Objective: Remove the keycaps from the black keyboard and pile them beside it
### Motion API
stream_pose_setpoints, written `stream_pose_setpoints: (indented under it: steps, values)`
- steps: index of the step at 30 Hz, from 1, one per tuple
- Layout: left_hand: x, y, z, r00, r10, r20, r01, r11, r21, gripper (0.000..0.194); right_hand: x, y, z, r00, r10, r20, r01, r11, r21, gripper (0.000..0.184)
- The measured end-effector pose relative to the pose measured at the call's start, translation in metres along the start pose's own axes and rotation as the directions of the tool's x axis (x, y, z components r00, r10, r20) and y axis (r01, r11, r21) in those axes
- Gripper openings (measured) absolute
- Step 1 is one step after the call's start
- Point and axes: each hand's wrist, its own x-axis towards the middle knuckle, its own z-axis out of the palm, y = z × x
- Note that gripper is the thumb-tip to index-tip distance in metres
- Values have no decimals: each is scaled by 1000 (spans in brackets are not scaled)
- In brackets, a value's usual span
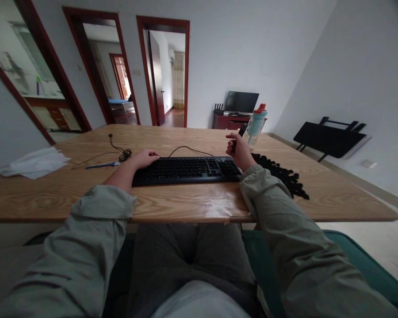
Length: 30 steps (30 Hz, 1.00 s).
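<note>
A black full-size keyboard (189,170) lies flat near the front of the wooden table. My left hand (146,158) is closed over its upper left corner, fingers together at the far edge. Above its right end, my right hand (240,150) is raised, with curled fingers around something small and dark whose kind I cannot make out. Behind that hand stands a clear bottle (255,126) with a light blue and red lid. To the right lies a pile of small black pieces (281,174), partly behind my right wrist and sleeve.
Left of the keyboard are a blue-handled brush (102,165), a coiled black cable (124,154) and white tissues or cloths (35,163). The table's front edge (192,218) is close to my lap. A black folding table (333,139) leans by the right wall.
</note>
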Motion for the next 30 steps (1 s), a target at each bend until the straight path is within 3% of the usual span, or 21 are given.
stream_pose_setpoints:
  steps: [8,16,22,26,30]
  values:
    - [-1,0,0,1000,-5,11,5,1000,21,35,19,26,6,969,0,-246,26,994,102,25]
    - [1,-1,0,1000,4,9,-5,1000,29,34,19,33,-2,971,82,-226,-72,996,51,18]
    - [1,0,0,1000,8,1,-8,1000,30,33,13,38,-2,993,12,-118,-16,999,-32,13]
    - [1,-1,0,1000,8,-8,-8,1000,0,35,11,41,-2,992,-52,-118,40,993,-107,9]
    - [3,-5,1,1000,9,8,-9,1000,7,37,11,38,-5,981,45,-188,-41,999,25,7]
